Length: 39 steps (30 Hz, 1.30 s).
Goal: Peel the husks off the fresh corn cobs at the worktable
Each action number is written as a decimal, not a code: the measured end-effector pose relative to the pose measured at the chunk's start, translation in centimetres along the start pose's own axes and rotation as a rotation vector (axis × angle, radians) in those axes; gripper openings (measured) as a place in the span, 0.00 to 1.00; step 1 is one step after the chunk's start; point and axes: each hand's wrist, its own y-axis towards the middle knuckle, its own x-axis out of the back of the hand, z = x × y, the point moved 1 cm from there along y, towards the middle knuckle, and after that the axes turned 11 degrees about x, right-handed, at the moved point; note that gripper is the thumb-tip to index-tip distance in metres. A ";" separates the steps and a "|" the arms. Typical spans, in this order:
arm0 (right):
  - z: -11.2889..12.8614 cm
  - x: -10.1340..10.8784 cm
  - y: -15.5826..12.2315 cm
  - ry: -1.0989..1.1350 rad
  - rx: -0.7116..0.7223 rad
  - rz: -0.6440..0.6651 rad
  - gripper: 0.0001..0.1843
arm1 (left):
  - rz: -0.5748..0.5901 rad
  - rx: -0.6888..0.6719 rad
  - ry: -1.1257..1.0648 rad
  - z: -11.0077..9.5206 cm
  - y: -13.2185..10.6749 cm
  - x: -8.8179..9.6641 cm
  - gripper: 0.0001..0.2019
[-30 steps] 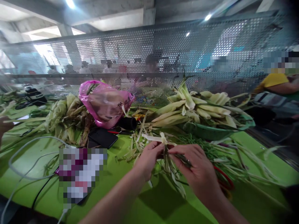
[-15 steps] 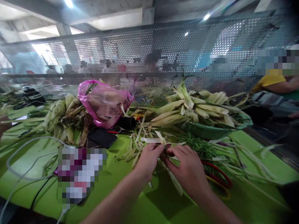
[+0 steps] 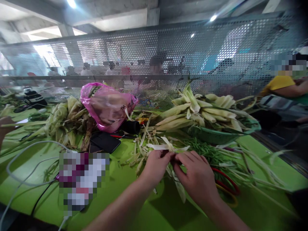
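My left hand (image 3: 157, 163) and my right hand (image 3: 192, 168) meet above the green table (image 3: 125, 192), fingertips almost touching. Both are closed in a pinch on a small bundle of pale corn husk strips (image 3: 170, 146). Strips stick out to the left and right above my fingers, and a longer husk end (image 3: 178, 186) hangs below between the hands. My fingers hide the middle of the bundle. Just beyond lie loose dry husk pieces (image 3: 144, 150). Thin green strands (image 3: 209, 150) are heaped to the right of my right hand.
A green basket (image 3: 216, 136) of corn husks (image 3: 175, 112) stands at the back right. Behind the left side are a pink plastic bag (image 3: 106, 106), a husk pile (image 3: 67, 122) and a black phone (image 3: 106, 142). Red wire loops (image 3: 228, 179) and white cables (image 3: 14, 160) lie nearby. Another person's hand (image 3: 4, 128) shows far left.
Both hands have shifted slightly, with the fingertips drawn closer together. The husk strips above them have turned and now spread more sideways. The other person's hand has come further into view at left.
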 end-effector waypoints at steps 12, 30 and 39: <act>0.5 -0.3 0.1 0.109 0.169 0.091 0.09 | -0.064 -0.017 -0.067 0.2 0.1 0.3 0.12; -1.7 -0.7 -0.2 0.841 -0.402 0.056 0.14 | -0.018 0.113 -0.122 -0.6 -0.1 1.3 0.19; -2.4 0.3 0.1 0.601 -0.379 0.043 0.13 | 0.012 0.151 -0.226 -0.1 -0.1 1.0 0.17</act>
